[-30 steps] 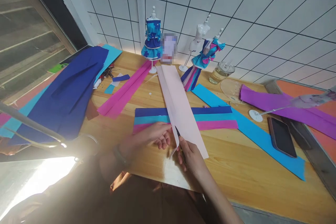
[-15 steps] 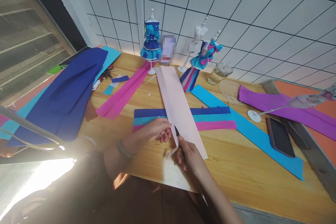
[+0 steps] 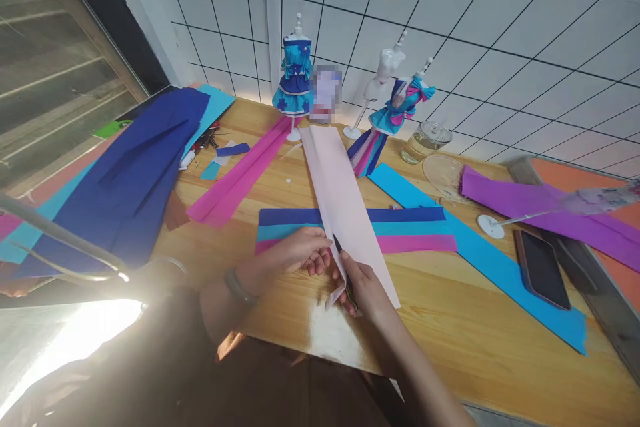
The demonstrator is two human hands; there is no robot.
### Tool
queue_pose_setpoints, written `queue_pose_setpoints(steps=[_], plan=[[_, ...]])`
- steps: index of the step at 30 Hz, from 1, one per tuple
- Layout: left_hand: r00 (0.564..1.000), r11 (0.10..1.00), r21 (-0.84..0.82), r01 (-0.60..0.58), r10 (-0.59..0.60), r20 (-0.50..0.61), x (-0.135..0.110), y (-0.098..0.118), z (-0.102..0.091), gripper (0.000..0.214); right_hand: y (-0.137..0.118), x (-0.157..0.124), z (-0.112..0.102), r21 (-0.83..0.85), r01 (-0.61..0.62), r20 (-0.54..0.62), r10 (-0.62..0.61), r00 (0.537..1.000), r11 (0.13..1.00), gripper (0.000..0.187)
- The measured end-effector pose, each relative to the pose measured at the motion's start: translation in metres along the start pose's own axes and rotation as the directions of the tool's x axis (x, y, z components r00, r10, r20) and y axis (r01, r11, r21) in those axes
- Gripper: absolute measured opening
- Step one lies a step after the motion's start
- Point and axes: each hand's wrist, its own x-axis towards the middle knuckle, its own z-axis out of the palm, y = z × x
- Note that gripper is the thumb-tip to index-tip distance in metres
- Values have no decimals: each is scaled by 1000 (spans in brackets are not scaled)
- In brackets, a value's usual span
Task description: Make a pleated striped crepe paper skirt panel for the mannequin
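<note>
A long pale pink strip of paper (image 3: 345, 193) runs from the back of the table toward me, lying across a striped band (image 3: 410, 230) of dark blue, light blue and pink. My right hand (image 3: 363, 283) is closed on a pair of scissors (image 3: 338, 244), whose dark blades point away from me at the strip's left part. A narrow sliver of the strip hangs loose beside the scissors. Just left of the blades, my left hand (image 3: 309, 250) pinches the strip's left edge between thumb and fingers.
Dark blue sheets (image 3: 125, 167) lie at the left and a magenta strip (image 3: 240, 177) behind my left hand. Dressed mini mannequins (image 3: 296, 83) and a glass cup (image 3: 425, 142) stand at the back. A phone (image 3: 541, 270) rests on a blue strip (image 3: 500, 267) at the right.
The scissors look more closed along the strip's left edge, my right hand still on them. My left hand keeps its pinch. The whole view has shifted slightly.
</note>
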Motion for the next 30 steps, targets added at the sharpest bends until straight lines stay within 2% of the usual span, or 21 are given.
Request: queue_pose_setpoints(steps=[13, 30], plan=[[1000, 1000, 15, -4, 5, -8, 0, -1, -1, 18, 8, 1, 1, -8, 47, -29, -47, 998, 999, 47], [1000, 1000, 13, 3, -3, -1, -2, 1, -1, 21, 10, 1, 5, 32, 32, -52, -30, 998, 999, 47]])
